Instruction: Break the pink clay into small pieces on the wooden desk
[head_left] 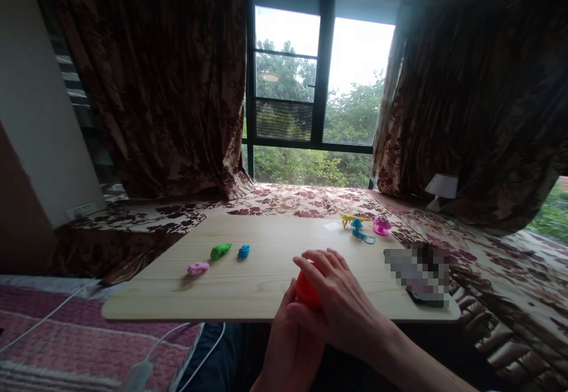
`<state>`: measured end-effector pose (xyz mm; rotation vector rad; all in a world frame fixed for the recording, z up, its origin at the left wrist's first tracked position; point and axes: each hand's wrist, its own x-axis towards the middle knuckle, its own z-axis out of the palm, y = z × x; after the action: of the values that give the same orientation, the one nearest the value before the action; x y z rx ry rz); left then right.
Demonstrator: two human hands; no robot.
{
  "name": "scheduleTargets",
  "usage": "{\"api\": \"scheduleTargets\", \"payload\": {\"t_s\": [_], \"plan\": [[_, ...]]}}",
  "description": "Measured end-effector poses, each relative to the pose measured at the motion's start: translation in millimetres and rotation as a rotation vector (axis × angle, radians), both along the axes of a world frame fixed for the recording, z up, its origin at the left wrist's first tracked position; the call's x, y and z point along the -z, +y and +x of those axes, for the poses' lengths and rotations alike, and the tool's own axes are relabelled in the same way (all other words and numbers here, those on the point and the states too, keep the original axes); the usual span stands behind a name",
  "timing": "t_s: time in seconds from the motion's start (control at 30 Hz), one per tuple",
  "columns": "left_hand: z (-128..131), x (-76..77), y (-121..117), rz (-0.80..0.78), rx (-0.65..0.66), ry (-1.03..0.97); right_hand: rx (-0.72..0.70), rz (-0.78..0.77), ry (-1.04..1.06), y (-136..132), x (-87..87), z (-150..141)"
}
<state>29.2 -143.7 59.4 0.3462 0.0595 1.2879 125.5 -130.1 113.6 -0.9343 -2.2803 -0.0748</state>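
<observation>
A smooth red lump, which looks like modelling clay, is cupped between my two hands just above the table's near edge. My left hand holds it from below and the left side, with much of that palm hidden. Over its top and right side curves my right hand, fingers close together and bent. Only a patch of red shows between them. Farther left on the table lie a pink lump, a green lump and a small blue lump.
The pale wooden table carries a blue mushroom shape, a yellow piece and a pink mushroom shape at back right. A blurred-out dark flat object lies right. A white cable hangs in front, left.
</observation>
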Motion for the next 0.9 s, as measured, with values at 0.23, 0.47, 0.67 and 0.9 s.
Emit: {"api": "scheduleTargets", "payload": {"t_s": [0.23, 0.47, 0.67, 0.9], "plan": [[-3.4, -2.5, 1.7, -0.064, 0.128, -0.019, -0.04, -0.007, 0.002, 1.2, 0.8, -1.9], [2.3, -2.2, 1.7, -0.08, 0.025, 0.032, -0.076, -0.001, -0.059, 2.5, 1.0, 0.6], [2.2, 1.7, 3.8, -0.112, -0.008, 0.034, -0.093, -0.022, -0.081, 3.7, -2.1, -1.4], [-11.6, 0.6, 14.2, -0.111, 0.024, -0.031, 0.011, -0.069, -0.022, -0.8, -5.3, 16.5]]}}
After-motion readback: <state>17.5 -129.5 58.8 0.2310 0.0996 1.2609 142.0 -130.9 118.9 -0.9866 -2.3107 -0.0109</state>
